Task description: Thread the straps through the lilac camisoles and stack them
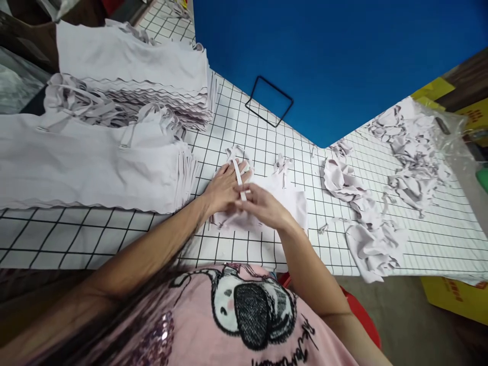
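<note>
On gridded desk [110, 239], handle white fabric [247, 220], lying under left hand [223, 190] with fingers spread flat, as light, limp, easily creased; take hold near lower end of strap [238, 174], apparently pinched in fingers of right hand [267, 206].

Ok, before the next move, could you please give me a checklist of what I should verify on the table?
1. Left hand flat on the white fabric: ok.
2. White strap reaching the right hand: ok, it ends at the fingertips.
3. Strap firmly pinched: cannot tell.
4. Blue panel away from both hands: ok.
5. Pieces at right neatly stacked: not ok, they lie crumpled.
6. Front left stack free of the left forearm: cannot tell, they are very close.
</note>
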